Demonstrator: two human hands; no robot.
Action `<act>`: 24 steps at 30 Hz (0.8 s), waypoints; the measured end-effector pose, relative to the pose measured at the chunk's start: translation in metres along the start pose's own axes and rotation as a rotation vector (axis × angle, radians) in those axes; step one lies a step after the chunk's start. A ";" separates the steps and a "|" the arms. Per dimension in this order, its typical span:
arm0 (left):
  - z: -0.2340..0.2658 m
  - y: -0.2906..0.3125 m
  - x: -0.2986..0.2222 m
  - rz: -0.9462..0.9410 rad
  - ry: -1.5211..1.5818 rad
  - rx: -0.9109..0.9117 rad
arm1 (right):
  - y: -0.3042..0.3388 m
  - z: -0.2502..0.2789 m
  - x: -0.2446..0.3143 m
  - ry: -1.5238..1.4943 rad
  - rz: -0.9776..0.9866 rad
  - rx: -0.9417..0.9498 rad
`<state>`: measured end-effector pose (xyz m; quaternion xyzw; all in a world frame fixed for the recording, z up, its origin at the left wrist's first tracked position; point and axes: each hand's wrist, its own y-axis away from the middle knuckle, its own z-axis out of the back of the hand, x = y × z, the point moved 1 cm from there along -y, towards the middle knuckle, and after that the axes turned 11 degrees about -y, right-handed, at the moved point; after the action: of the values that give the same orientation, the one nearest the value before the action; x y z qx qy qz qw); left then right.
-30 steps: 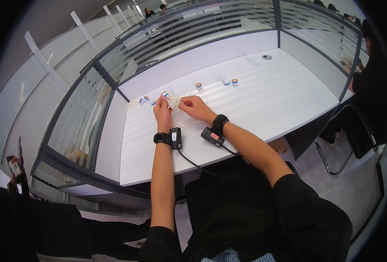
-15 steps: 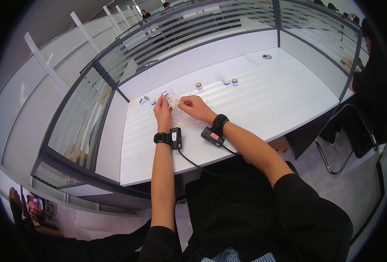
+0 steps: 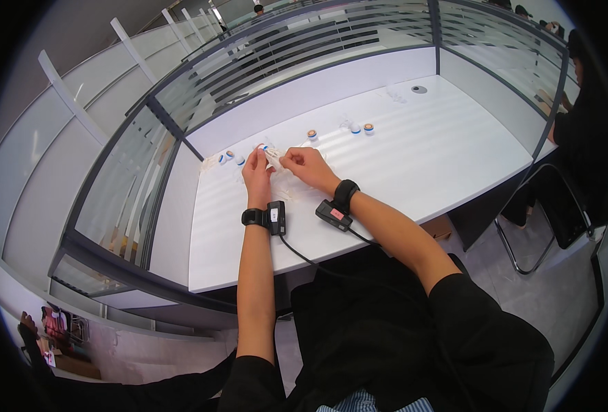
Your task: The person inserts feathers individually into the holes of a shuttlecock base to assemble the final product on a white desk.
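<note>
My left hand point(image 3: 256, 173) is closed round a small white container with a blue band point(image 3: 264, 147), tilted toward the right. Thin pale sticks point(image 3: 273, 156), like cotton swabs or toothpicks, fan out of it toward my other hand. With fingers pinched, my right hand point(image 3: 307, 168) is at the free ends of these sticks; whether it grips one is too small to tell. More loose sticks point(image 3: 284, 192) lie on the white desk point(image 3: 359, 178) beneath my hands. Left of my left hand stand several similar small containers point(image 3: 230, 155).
Farther right on the desk are a container with a brown top point(image 3: 312, 134), another one like it point(image 3: 368, 128), and a white one with a blue band point(image 3: 355, 128) beside clear plastic. A grey-framed partition point(image 3: 317, 86) encloses the desk. Another person point(image 3: 582, 137) sits at the right.
The container and its sticks have turned slightly in my left hand. My right hand has barely shifted, staying close to the stick ends.
</note>
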<state>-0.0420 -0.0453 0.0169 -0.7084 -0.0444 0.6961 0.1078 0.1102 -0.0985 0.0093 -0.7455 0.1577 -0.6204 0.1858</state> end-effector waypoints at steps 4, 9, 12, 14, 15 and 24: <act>0.005 -0.003 0.002 -0.002 0.001 -0.019 | 0.000 -0.003 0.005 -0.044 -0.018 -0.016; 0.005 -0.001 0.002 0.015 0.002 -0.021 | 0.001 -0.001 0.005 -0.084 -0.035 -0.011; 0.010 -0.002 0.003 0.008 0.012 -0.015 | 0.001 -0.005 0.006 -0.106 -0.047 -0.002; 0.008 -0.001 0.003 0.013 0.014 -0.016 | 0.001 -0.004 0.005 -0.102 -0.032 -0.003; 0.007 -0.001 0.003 0.019 0.015 -0.018 | 0.001 -0.003 0.004 -0.102 -0.033 -0.005; 0.004 -0.002 0.000 0.008 0.036 -0.039 | -0.001 -0.002 0.005 -0.078 0.003 -0.003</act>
<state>-0.0458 -0.0426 0.0171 -0.7230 -0.0531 0.6827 0.0916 0.1091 -0.1001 0.0147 -0.7691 0.1524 -0.5903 0.1919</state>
